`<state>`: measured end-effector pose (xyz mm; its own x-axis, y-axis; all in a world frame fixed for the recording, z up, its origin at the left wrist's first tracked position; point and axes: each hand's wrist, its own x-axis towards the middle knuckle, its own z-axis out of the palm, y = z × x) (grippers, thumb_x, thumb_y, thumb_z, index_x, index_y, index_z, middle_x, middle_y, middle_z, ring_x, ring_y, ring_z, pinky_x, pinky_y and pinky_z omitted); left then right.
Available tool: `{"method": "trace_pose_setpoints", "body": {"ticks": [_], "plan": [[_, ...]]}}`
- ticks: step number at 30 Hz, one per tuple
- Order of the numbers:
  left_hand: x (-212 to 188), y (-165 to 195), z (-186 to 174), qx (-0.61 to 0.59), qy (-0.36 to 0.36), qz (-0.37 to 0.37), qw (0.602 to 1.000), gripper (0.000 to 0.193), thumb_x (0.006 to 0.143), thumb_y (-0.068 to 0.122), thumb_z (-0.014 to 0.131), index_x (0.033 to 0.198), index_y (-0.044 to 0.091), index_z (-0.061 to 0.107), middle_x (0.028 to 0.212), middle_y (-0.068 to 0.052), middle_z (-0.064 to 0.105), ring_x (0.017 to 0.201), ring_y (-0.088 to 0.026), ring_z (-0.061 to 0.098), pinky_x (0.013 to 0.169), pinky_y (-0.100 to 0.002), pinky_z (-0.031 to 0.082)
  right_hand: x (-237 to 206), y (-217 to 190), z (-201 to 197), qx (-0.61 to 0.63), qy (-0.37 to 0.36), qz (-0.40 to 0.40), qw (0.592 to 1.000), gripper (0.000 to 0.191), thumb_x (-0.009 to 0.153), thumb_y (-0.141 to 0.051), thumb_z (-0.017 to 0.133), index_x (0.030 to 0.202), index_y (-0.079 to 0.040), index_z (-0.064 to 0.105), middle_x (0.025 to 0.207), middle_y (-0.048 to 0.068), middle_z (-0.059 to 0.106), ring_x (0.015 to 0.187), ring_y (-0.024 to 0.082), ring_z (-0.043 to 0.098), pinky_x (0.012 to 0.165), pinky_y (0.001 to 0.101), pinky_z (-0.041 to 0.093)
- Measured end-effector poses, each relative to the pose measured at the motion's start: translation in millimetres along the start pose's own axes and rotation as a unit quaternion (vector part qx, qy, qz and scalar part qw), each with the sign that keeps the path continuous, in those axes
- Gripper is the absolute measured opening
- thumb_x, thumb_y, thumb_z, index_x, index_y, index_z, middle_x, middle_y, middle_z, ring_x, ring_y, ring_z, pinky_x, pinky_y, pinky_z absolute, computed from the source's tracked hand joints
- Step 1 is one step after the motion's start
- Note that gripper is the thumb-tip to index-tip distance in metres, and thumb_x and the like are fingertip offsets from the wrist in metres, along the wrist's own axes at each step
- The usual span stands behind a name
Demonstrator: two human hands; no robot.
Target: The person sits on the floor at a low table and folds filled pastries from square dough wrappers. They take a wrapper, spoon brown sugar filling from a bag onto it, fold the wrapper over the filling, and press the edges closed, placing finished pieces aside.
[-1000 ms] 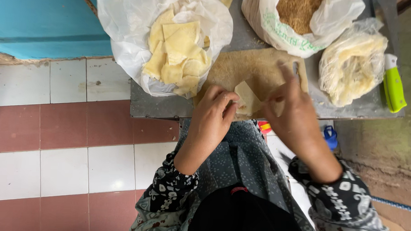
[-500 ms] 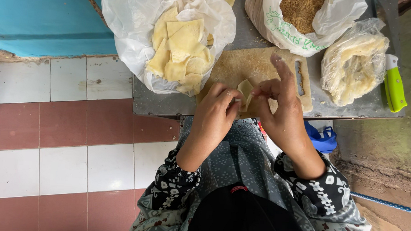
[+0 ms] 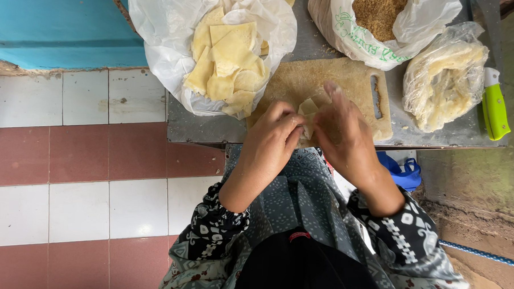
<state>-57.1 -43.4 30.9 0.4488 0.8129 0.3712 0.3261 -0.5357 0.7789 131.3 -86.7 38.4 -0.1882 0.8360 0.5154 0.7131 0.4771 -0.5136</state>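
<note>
Just right of frame centre, a pale wrapper (image 3: 308,109) sits pinched between both hands over the cutting board (image 3: 305,80) on the counter (image 3: 183,125): left hand (image 3: 271,140) and right hand (image 3: 340,136) meet around it, fingers closed on its edges.

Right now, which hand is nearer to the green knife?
Right. The right hand is over the cutting board, between the left hand and the green knife at the table's right edge; the left hand is farther away.

Both arms wear black sleeves with white geometric print, gathered cuffs, over grey-green patterned cloth.
</note>
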Motion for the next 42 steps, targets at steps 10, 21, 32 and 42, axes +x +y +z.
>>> {"method": "trace_pose_setpoints", "body": {"ticks": [10, 21, 32, 42], "plan": [[3.2, 4.2, -11.6, 0.052, -0.055, 0.056, 0.996, 0.020, 0.095, 0.007, 0.066, 0.115, 0.002, 0.068, 0.111, -0.010, 0.060, 0.104, -0.030, 0.067, 0.086, -0.042, 0.056, -16.6, -6.1, -4.1, -0.093, 0.020, -0.019, 0.995, 0.078, 0.087, 0.002, 0.081, 0.152, -0.007, 0.039, 0.110, 0.015, 0.073, 0.097, 0.026, 0.068, 0.088, 0.0393, 0.052], [21.8, 6.7, -11.1, 0.110, -0.116, 0.099, 0.982, 0.009, 0.099, 0.013, 0.068, 0.101, 0.004, 0.066, 0.103, -0.008, 0.060, 0.099, -0.027, 0.066, 0.082, -0.040, 0.056, -21.6, -5.3, 13.1, 0.176, 0.068, 0.236, 0.953, 0.084, 0.093, 0.012, 0.070, 0.160, -0.005, 0.023, 0.100, 0.010, 0.062, 0.091, 0.015, 0.067, 0.078, 0.0274, 0.059], [49.3, -11.4, -13.8, 0.018, -0.163, 0.025, 0.986, 0.013, 0.090, 0.017, 0.075, 0.093, 0.007, 0.068, 0.092, -0.006, 0.064, 0.084, -0.024, 0.069, 0.074, -0.039, 0.054, -10.4, 1.4, 8.9, 0.102, 0.036, 0.186, 0.977, 0.082, 0.091, 0.007, 0.074, 0.159, -0.006, 0.029, 0.096, 0.007, 0.066, 0.087, 0.015, 0.068, 0.075, 0.0269, 0.055], [32.4, -13.2, -26.1, 0.052, -0.118, 0.120, 0.984, 0.012, 0.094, 0.017, 0.074, 0.099, 0.006, 0.069, 0.099, -0.005, 0.063, 0.095, -0.027, 0.065, 0.083, -0.042, 0.053, -5.9, -4.4, -0.5, -0.019, 0.007, 0.100, 0.995, 0.083, 0.085, 0.000, 0.080, 0.155, -0.004, 0.036, 0.097, 0.005, 0.073, 0.094, 0.026, 0.067, 0.102, 0.0393, 0.038]]}}
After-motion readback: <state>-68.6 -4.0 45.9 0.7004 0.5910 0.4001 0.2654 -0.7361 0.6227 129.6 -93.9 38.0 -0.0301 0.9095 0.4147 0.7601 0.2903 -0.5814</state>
